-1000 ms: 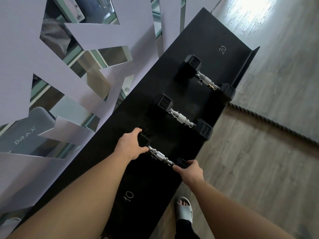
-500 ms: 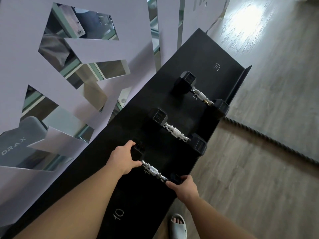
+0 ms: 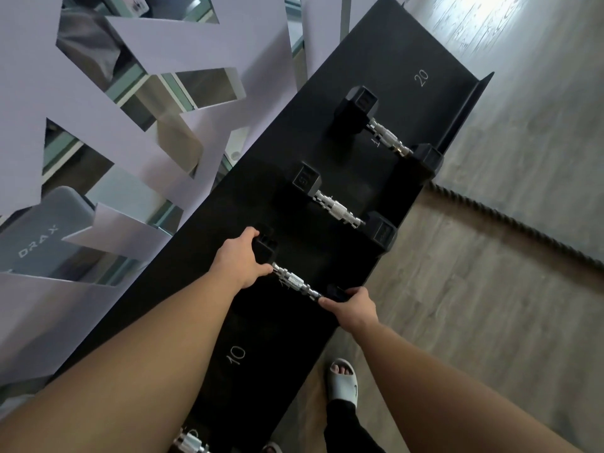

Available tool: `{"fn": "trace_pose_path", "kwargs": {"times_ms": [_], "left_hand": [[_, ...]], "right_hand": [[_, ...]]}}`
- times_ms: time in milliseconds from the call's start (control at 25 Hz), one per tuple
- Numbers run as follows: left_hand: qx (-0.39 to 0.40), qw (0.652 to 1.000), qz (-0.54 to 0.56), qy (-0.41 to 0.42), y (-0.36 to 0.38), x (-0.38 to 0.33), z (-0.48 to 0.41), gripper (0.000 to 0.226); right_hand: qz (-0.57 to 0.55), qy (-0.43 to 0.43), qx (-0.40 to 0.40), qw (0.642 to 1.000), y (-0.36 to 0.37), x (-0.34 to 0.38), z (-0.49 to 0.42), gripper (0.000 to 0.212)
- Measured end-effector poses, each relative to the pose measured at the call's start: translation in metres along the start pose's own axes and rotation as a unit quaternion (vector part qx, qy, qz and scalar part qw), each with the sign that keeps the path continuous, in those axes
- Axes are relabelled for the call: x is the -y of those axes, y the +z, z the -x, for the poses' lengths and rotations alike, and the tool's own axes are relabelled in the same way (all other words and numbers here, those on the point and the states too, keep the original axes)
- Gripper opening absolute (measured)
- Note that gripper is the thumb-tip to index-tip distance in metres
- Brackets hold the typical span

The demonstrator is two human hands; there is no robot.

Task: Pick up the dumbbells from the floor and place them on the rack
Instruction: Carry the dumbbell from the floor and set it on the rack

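A black hex dumbbell with a chrome handle (image 3: 294,282) lies across the black rack shelf (image 3: 405,50). My left hand (image 3: 242,261) grips its far head, and my right hand (image 3: 354,308) grips its near head at the shelf's front edge. Beyond it rest two more dumbbells on the same shelf: a middle dumbbell (image 3: 338,209) and a far dumbbell (image 3: 385,137). Another chrome dumbbell handle (image 3: 189,443) shows at the bottom edge, under my left forearm.
White numbers 10 (image 3: 237,354) and 20 (image 3: 421,77) mark the shelf. A thick rope (image 3: 510,220) lies on the wood floor to the right. My foot in a grey slide sandal (image 3: 343,380) stands by the rack. A mirrored wall with lilac panels (image 3: 183,50) is behind.
Both hands keep their hold on the nearest dumbbell's heads; it has barely shifted on the shelf. My head view has swung slightly, so the rack and floor sit differently in frame.
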State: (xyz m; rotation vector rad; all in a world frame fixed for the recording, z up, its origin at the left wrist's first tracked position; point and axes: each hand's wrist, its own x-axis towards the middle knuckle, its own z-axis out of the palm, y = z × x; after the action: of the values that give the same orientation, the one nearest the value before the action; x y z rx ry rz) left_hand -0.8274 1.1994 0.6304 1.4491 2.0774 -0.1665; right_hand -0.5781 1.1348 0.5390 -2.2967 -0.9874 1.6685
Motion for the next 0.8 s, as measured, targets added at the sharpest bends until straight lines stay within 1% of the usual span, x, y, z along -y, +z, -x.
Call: {"fn": "trace_pose_path", "kwargs": {"times_ms": [80,120,240,320,400,520,600,720,800], "left_hand": [[0.005,1.000,-0.027,-0.001,0.000,-0.001,0.004,0.088],[0.007,0.998,-0.068,0.003,0.001,-0.001,0.007,0.092],[-0.012,0.980,-0.200,0.021,0.002,0.000,0.023,0.099],[-0.029,0.975,-0.218,0.033,0.002,0.003,0.034,0.099],[-0.041,0.975,-0.213,0.053,-0.003,0.005,0.046,0.090],[-0.052,0.968,-0.219,0.113,-0.017,0.005,0.067,0.064],[-0.062,0.961,-0.236,0.134,-0.030,0.002,0.084,0.055],[-0.103,0.949,-0.266,0.137,-0.052,-0.008,0.113,0.049],[-0.120,0.949,-0.245,0.156,-0.063,-0.014,0.138,0.048]], "right_hand": [[0.003,-0.010,-0.006,1.000,0.002,-0.001,0.005,0.089],[0.017,-0.019,-0.011,1.000,0.003,-0.001,0.008,0.087],[0.102,-0.058,-0.010,0.993,-0.001,0.001,0.021,0.080],[0.154,-0.091,-0.006,0.984,-0.008,0.002,0.031,0.074],[0.213,-0.129,-0.014,0.968,-0.018,0.003,0.044,0.069],[0.294,-0.170,-0.034,0.940,-0.042,0.007,0.068,0.065],[0.330,-0.189,-0.066,0.923,-0.061,0.011,0.088,0.064],[0.327,-0.202,-0.135,0.913,-0.086,0.017,0.128,0.061],[0.301,-0.214,-0.166,0.914,-0.097,0.019,0.162,0.059]]}}
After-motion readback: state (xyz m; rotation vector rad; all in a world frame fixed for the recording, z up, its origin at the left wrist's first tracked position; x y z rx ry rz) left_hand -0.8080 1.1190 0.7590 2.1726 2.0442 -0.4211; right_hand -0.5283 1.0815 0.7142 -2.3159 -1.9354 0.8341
